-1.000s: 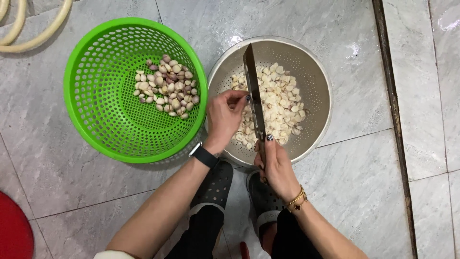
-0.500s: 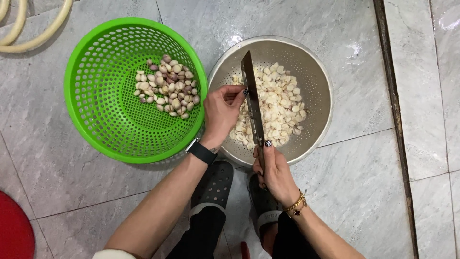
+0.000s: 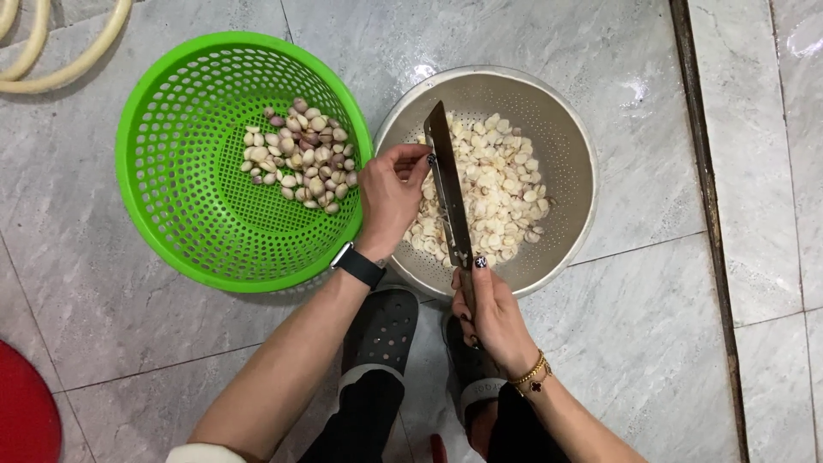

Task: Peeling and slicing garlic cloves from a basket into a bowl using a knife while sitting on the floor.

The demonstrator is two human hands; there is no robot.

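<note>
Steel knife (image 3: 449,184) sits in the right hand (image 3: 493,313), grip closed round the handle low down, blade pointing away from the person & lying over the metal colander (image 3: 566,223). Left hand (image 3: 390,193) is at the blade's left side, fingers curled, tips pinched on sth small right by the steel; looks like a garlic clove but too small to tell for sure. Wrist of that hand has a black watch (image 3: 358,266); right wrist has a gold bracelet (image 3: 531,375).

Colander holds a heap of peeled cloves (image 3: 501,193), pale cream, spread mostly right of the blade. Just beside it on the left, rims nearly touching, is a green plastic basket (image 3: 171,223) w/ a smaller pile of unpeeled cloves (image 3: 296,154), pinkish-white skins, up near its right wall.

Both stand on the grey marble floor (image 3: 634,343). Person's feet in dark sandals (image 3: 381,330) are below the colander, between the 2 arms. Top left corner: loop of cream hose (image 3: 77,60). Bottom left edge: part of sth red & round (image 3: 21,411).
</note>
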